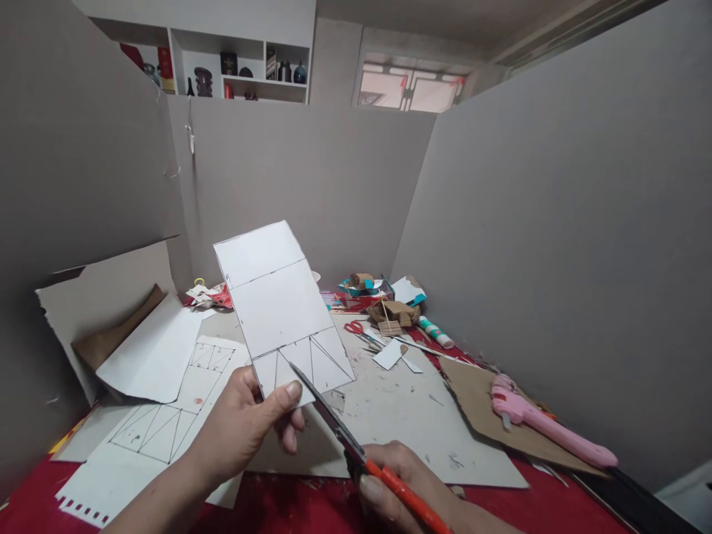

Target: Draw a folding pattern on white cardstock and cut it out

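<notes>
My left hand pinches the lower edge of a white card between thumb and fingers, holding it up tilted over the table. Pencil or pen lines cross the card, with triangles drawn along its lower part. In my right hand are scissors with orange-red handles. Their dark blades point up and left, overlapping the card's lower part by the left thumb. Whether the blades are parted there I cannot make out.
A sheet with line drawings lies left, near leaning cardboard. A pink glue gun rests on brown cardboard at right. Red scissors, paper scraps and a glue stick lie behind the pale board. Grey partitions surround the table.
</notes>
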`<state>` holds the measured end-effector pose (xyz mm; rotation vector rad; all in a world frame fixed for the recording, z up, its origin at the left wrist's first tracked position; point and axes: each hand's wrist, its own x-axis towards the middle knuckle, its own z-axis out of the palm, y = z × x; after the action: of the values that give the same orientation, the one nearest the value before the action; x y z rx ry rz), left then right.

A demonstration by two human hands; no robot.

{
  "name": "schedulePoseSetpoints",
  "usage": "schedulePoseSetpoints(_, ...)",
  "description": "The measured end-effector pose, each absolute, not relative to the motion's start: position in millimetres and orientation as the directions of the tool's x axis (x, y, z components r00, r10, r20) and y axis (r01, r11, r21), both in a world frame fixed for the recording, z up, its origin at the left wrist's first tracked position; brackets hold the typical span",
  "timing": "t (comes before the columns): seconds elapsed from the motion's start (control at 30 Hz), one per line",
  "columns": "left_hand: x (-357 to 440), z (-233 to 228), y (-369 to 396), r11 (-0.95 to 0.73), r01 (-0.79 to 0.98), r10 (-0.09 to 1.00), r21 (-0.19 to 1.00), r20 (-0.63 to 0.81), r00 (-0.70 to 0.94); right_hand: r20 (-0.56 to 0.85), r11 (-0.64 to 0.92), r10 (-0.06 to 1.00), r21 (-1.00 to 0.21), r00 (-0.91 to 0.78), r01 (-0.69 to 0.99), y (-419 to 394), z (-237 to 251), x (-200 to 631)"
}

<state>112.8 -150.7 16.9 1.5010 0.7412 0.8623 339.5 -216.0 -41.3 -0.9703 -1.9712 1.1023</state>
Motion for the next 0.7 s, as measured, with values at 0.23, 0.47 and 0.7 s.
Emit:
schedulePoseSetpoints(0.23, 106.2, 22.8, -144.7, -0.145, -0.128, 0.899, 0.981, 0.184, 0.397, 0.168, 0.369, 0.835, -0.877, -0.525, 0.308, -217.4, -33.9, 339.4)
schedulePoseSetpoints(0.47, 106.5, 25.3, -146.8, -0.147, -0.148, 0.882, 0.978, 0.197, 0.428, 0.047, 0.283, 0.884, -0.846, -0.465, 0.452, -228.0, -27.4, 345.5)
schedulePoseSetpoints(0.7, 107.6, 21.2, -146.7, -0.129, -0.153, 0.865, 0.98, 0.187, 0.466, 0.044, 0.274, 0.893, -0.843, -0.449, 0.463, -228.4, -24.1, 342.5)
